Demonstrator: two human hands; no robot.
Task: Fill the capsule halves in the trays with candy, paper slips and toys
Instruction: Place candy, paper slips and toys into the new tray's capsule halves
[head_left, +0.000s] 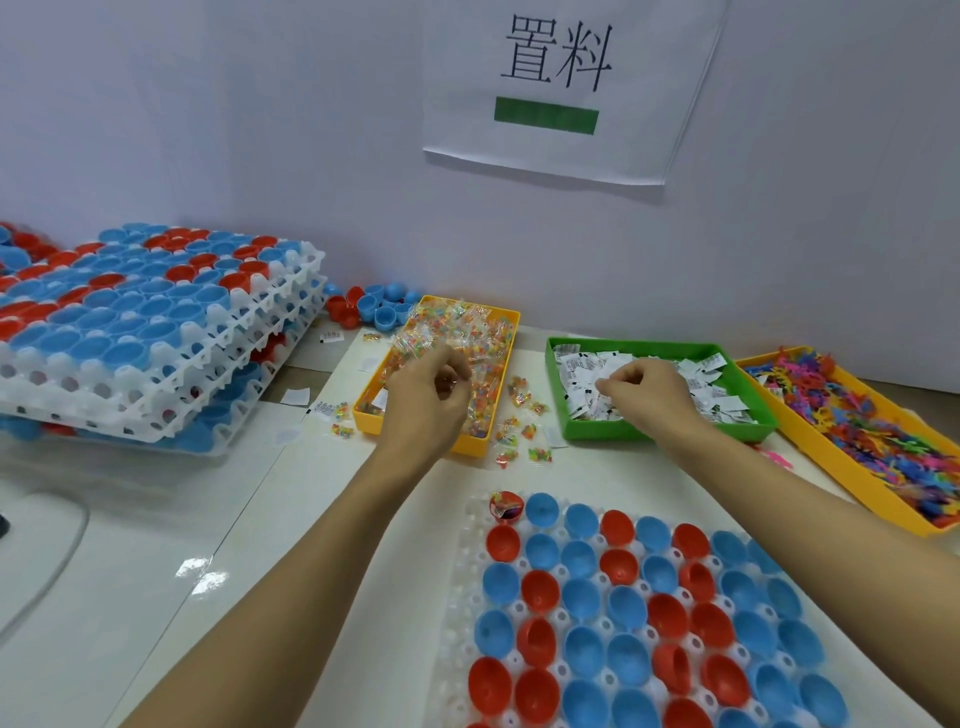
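Red and blue capsule halves (639, 618): in the white tray (467, 597), nearest the person, below both hands.
Left hand (428, 400): over the yellow candy bin (470, 441), fingers curled, pinching a candy packet.
Right hand (649, 395): in the green slip bin (602, 428), fingers pinching paper slips.
Coming move: both hands draw back toward the tray; the right is nearer its empty cups.

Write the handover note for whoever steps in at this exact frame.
Left hand: pinching candy packets over the yellow candy bin.
Right hand: pinching a paper slip in the green bin.
Toys: untouched in the orange bin at far right.
Done: only the red corner half of the near tray holds anything.
Left: every other half in that tray looks empty; then the stacked trays at left.
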